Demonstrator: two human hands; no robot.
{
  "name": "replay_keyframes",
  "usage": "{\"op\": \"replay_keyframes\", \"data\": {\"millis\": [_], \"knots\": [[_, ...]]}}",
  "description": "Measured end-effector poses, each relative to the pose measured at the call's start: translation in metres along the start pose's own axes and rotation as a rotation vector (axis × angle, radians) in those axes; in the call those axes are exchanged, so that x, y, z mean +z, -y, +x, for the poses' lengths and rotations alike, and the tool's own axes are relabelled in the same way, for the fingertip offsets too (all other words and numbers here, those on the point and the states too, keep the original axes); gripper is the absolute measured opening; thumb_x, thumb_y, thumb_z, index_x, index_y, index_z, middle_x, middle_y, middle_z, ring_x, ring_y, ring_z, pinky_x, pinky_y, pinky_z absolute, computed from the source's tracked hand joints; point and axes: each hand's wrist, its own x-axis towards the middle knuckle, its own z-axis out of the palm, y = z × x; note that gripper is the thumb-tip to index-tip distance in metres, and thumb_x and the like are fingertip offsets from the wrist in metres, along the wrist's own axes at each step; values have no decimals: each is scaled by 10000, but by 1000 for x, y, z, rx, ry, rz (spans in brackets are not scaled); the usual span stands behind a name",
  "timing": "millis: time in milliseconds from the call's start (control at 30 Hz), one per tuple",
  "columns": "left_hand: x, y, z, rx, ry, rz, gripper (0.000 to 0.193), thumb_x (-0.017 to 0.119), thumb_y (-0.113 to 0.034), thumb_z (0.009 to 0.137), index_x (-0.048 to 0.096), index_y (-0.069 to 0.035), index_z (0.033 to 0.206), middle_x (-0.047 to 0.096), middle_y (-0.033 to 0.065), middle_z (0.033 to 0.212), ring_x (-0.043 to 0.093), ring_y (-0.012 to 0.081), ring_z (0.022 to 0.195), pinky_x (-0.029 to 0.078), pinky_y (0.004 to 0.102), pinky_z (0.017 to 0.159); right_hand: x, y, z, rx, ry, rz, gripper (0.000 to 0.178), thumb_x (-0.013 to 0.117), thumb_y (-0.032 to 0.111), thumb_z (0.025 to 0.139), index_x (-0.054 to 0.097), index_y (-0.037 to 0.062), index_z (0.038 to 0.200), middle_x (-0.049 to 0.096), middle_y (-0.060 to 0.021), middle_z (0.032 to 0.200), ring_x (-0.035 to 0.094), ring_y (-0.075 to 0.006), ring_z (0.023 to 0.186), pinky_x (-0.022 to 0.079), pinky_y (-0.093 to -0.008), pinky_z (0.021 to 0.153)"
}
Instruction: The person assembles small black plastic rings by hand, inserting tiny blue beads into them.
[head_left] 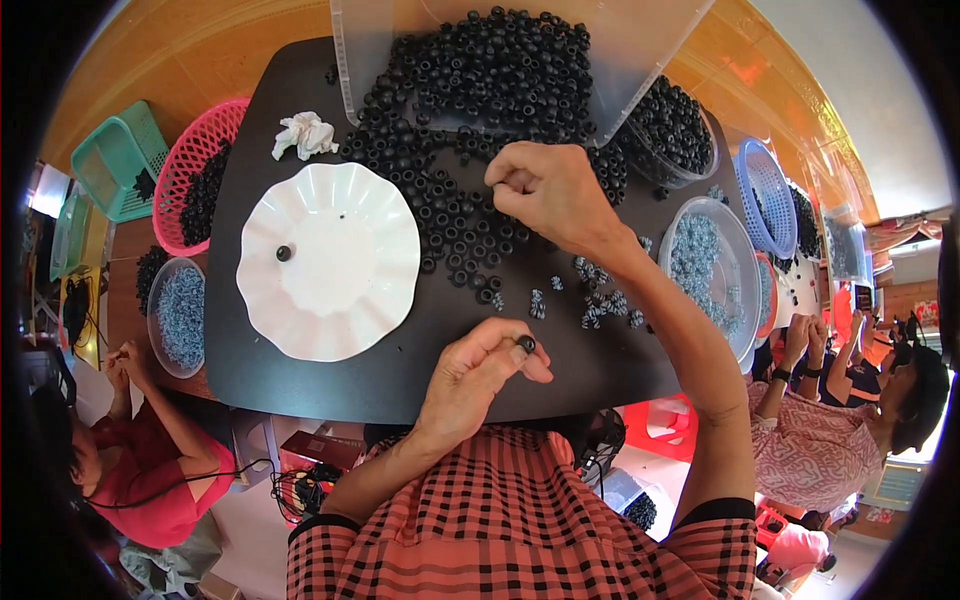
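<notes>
Between the thumb and fingers of my left hand (478,375), close to the table's front edge, is a small round black piece (526,344). Farther forward, my right hand (555,195) has its fingers curled together above loose black ring-shaped pieces (470,225); whatever they may hold is hidden. These rings spill from a large clear bin (350,70) tipped toward me. To the left lies a white scalloped plate (330,285) with one round black piece (283,253) on it. Several small blue-grey striped pieces (600,305) are scattered beneath my right forearm.
At right stand a clear bowl of black pieces (712,165), a clear bowl of blue-grey pieces (752,290) and a blue basket (765,190). A crumpled tissue (305,135) and pink basket (175,165) are at left. People (165,460) sit on both sides, hands raised.
</notes>
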Motion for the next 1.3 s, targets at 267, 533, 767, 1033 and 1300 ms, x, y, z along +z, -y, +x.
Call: {"op": "replay_keyframes", "data": {"millis": [267, 533, 767, 1033, 1300], "knots": [[0, 0, 3, 59, -11, -191, 202, 441, -65, 981, 545, 36, 1122, 645, 137, 928, 606, 186, 976, 456, 331, 928, -16, 39, -89, 378, 86, 714, 138, 626, 2, 798, 696, 5, 916, 675, -35, 804, 612, -70, 675, 488, -210, 622], [3, -4, 3, 56, -37, -140, 195, 451, -89, 984, 556, 26, 1101, 649, 134, 890, 604, 202, 979, 450, 330, 930, -13, 48, -123, 460, 125, 730, 107, 618, -65, 820, 661, -2, 895, 658, -24, 840, 588, -58, 758, 488, -214, 685], [6, -3, 3, 62, -48, -84, 194, 448, -86, 982, 557, 28, 1093, 650, 129, 885, 602, 198, 967, 453, 326, 908, -11, 51, -132, 484, 19, 956, 137, 590, -77, 827, 651, -6, 927, 639, -12, 836, 586, -59, 776, 487, -214, 705], [8, -3, 3, 70, -59, -56, 191, 445, -71, 977, 557, 29, 1096, 644, 122, 905, 612, 184, 918, 466, 324, 882, -3, 50, -137, 420, -60, 1070, 85, 593, -31, 838, 646, -13, 901, 644, -26, 817, 607, -66, 751, 497, -225, 684], [6, 0, 2, 79, -101, -89, 186, 470, -66, 973, 574, 23, 1099, 649, 103, 923, 610, 160, 902, 475, 315, 878, 5, 56, -138, 455, -68, 1099, 105, 609, -74, 851, 654, -9, 921, 646, -34, 877, 612, -89, 792, 506, -233, 721]]}}
